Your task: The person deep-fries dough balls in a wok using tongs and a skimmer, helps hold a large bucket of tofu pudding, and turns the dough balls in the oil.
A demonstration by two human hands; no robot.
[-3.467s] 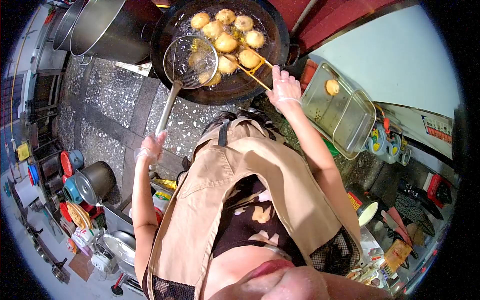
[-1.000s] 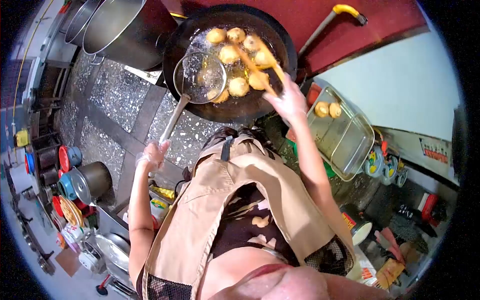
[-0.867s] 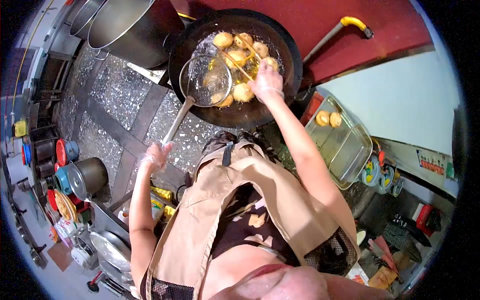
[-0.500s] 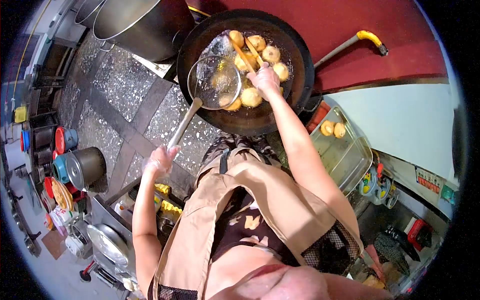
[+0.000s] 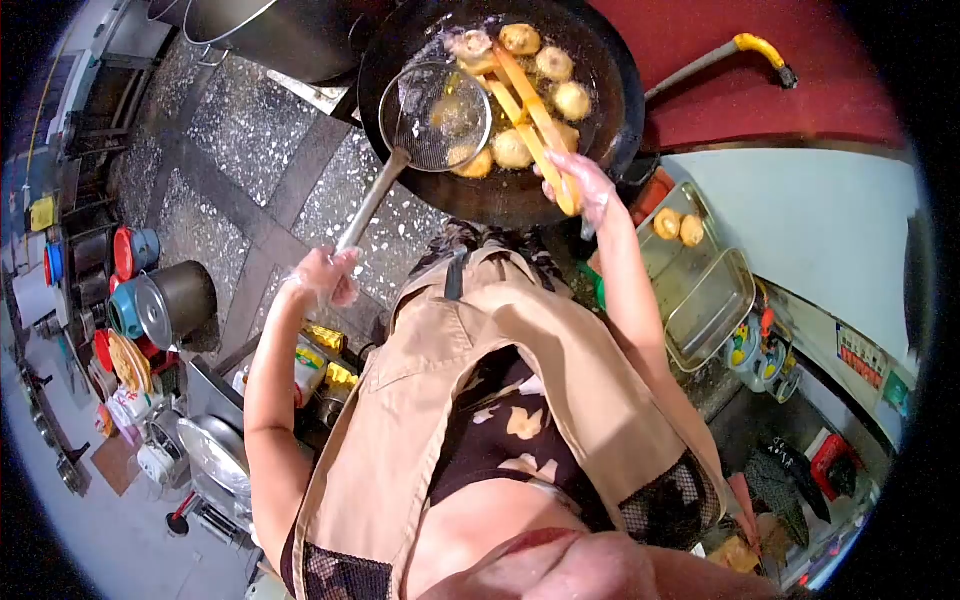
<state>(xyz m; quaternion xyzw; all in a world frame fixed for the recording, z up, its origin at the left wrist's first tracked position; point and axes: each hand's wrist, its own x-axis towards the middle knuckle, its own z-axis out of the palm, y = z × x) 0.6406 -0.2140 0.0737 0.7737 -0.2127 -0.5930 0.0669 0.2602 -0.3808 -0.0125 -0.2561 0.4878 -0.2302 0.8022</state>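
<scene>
My left hand [image 5: 327, 277], in a clear plastic glove, is closed around the metal handle of a round mesh strainer [image 5: 463, 150]. The strainer hovers over the left side of a large dark wok [image 5: 618, 105], with oil and fried pieces partly visible through its mesh. My right hand [image 5: 585, 187], also gloved, grips light wooden tongs [image 5: 530, 95] near their closed end. Their tips reach among the pieces at the wok's far side; whether they pinch one I cannot tell. Several golden round fried dough pieces [image 5: 553, 64] lie in the oil.
A clear rectangular tray [image 5: 690, 325] right of the wok holds two fried pieces [image 5: 667, 223]. A tall metal pot [image 5: 300, 45] stands left of the wok. A rod with a yellow curved end [image 5: 760, 45] juts out on the right. A lidded pot [image 5: 185, 305] stands at left.
My right hand has drawn back toward my body and to the right, so more of the tongs shows. The strainer stays over the wok's left side. The view has shifted slightly.
</scene>
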